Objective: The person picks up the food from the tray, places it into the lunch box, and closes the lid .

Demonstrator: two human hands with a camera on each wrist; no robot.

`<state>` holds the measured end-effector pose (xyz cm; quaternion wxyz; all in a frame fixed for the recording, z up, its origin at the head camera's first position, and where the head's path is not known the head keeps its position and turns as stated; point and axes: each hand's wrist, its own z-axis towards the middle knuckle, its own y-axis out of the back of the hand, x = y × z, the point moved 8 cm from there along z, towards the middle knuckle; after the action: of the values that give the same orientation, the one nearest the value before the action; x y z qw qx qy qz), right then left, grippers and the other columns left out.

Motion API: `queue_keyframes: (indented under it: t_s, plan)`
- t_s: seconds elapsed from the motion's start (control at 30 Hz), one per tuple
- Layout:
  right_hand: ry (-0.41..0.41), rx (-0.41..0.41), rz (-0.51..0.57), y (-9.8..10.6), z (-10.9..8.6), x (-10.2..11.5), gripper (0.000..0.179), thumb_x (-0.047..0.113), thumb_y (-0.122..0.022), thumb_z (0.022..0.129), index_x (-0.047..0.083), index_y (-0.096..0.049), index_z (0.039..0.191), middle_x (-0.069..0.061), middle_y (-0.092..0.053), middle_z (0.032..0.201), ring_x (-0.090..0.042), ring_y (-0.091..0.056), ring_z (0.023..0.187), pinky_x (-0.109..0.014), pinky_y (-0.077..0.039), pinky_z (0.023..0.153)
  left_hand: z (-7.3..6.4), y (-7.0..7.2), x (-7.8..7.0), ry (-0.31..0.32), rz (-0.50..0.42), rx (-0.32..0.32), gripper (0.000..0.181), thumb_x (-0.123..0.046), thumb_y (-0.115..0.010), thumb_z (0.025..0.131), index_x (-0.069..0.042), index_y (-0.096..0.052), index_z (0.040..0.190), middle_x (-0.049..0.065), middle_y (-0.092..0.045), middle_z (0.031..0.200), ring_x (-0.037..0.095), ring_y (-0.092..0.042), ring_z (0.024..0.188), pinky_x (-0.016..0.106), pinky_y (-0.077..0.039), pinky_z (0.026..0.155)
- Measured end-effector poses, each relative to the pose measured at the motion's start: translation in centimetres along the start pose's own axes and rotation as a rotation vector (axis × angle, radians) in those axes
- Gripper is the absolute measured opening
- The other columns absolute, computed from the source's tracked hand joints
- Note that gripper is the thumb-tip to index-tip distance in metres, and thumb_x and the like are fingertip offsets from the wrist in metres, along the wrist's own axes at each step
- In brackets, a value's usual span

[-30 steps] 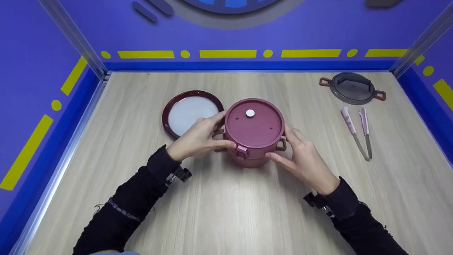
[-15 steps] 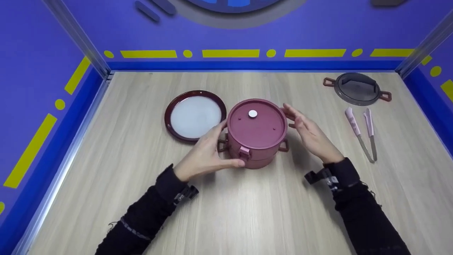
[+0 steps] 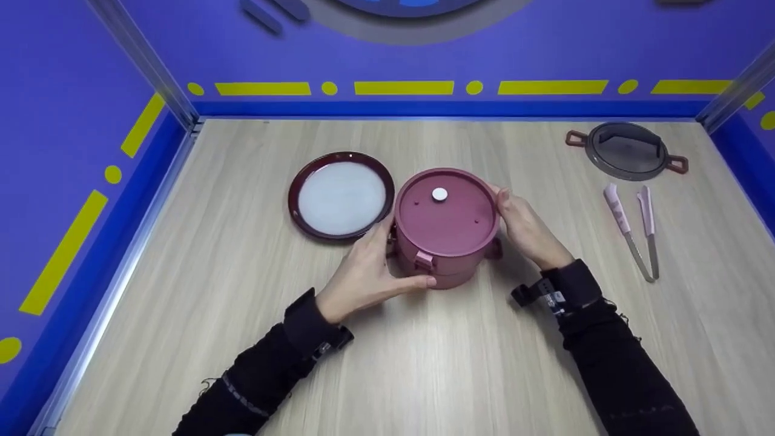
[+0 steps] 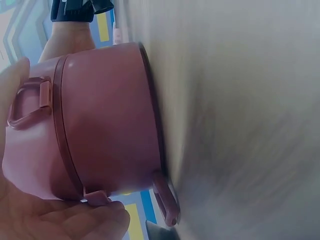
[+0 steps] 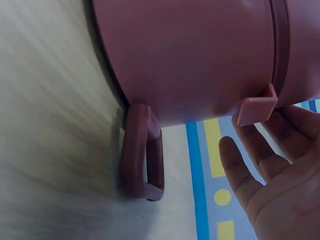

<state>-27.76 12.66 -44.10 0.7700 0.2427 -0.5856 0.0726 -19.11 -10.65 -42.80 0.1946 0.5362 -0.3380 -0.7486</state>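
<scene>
A dark pink lidded pot (image 3: 448, 227) stands upright on the wooden table, with a small white knob on its lid. My left hand (image 3: 363, 272) grips its left side, the thumb stretched along the front below a clasp (image 3: 424, 260). In the left wrist view, the fingers bend round the pot wall (image 4: 110, 115) beside a side clasp. My right hand (image 3: 530, 230) is at the far right of the rim, thumb raised by the lid. Its extended fingers (image 5: 240, 167) reach a side clasp (image 5: 257, 107) in the right wrist view, above a loop handle (image 5: 142, 155) low on the pot.
Just left of the pot lies a round plate (image 3: 295, 200) with a dark red rim. At the back right are a dark lid with two loop handles (image 3: 629, 158) and pink-handled tongs (image 3: 646, 224). Blue-purple walls (image 3: 387, 66) border the table.
My right hand has left the pot's front right side, shifted toward its far right, and come back in against it. My left thumb has slid lower along the front.
</scene>
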Motion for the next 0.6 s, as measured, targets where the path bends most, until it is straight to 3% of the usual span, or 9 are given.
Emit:
queue_keyframes:
  t_s: [0.17, 0.33, 0.43, 0.6]
  plan:
    - [0.017, -0.004, -0.036, 0.2, -0.4, 0.4, 0.061, 0.051, -0.022, 0.110, 0.016, -0.048, 0.153, -0.008, -0.054, 0.153, -0.023, -0.046, 0.146, -0.038, -0.029, 0.126, 0.0, 0.1, -0.1, -0.005, -0.001, -0.022, 0.129, -0.068, -0.083, 0.070, -0.015, -0.014, 0.165, 0.011, -0.038, 0.163, 0.030, -0.040, 0.149, 0.049, -0.035, 0.121]
    - [0.012, -0.051, -0.132, 0.9, -1.1, 0.8, 0.058, 0.049, -0.033, 0.110, 0.014, -0.046, 0.154, -0.010, -0.055, 0.151, -0.026, -0.051, 0.141, -0.029, -0.037, 0.120, -0.1, 0.3, 0.0, -0.015, 0.007, -0.026, 0.122, -0.065, -0.083, 0.073, -0.009, -0.022, 0.163, 0.013, -0.043, 0.160, 0.029, -0.044, 0.146, 0.046, -0.036, 0.121]
    - [0.047, -0.063, -0.183, 1.1, -1.4, 1.2, 0.058, 0.052, -0.039, 0.108, 0.016, -0.049, 0.152, -0.008, -0.058, 0.148, -0.022, -0.056, 0.135, -0.023, -0.040, 0.114, 0.0, 0.5, 0.1, -0.038, -0.027, -0.031, 0.109, -0.056, -0.085, 0.077, -0.008, -0.032, 0.159, 0.009, -0.054, 0.152, 0.021, -0.052, 0.140, 0.036, -0.040, 0.118]
    - [0.119, -0.048, -0.254, 1.4, -2.3, 2.0, 0.067, 0.063, -0.049, 0.100, 0.020, -0.049, 0.152, -0.006, -0.065, 0.137, -0.012, -0.059, 0.122, -0.030, -0.045, 0.104, 0.4, 1.0, 0.7, -0.022, -0.065, -0.018, 0.089, -0.040, -0.083, 0.081, -0.007, -0.044, 0.153, 0.007, -0.063, 0.142, 0.017, -0.060, 0.132, 0.033, -0.044, 0.115]
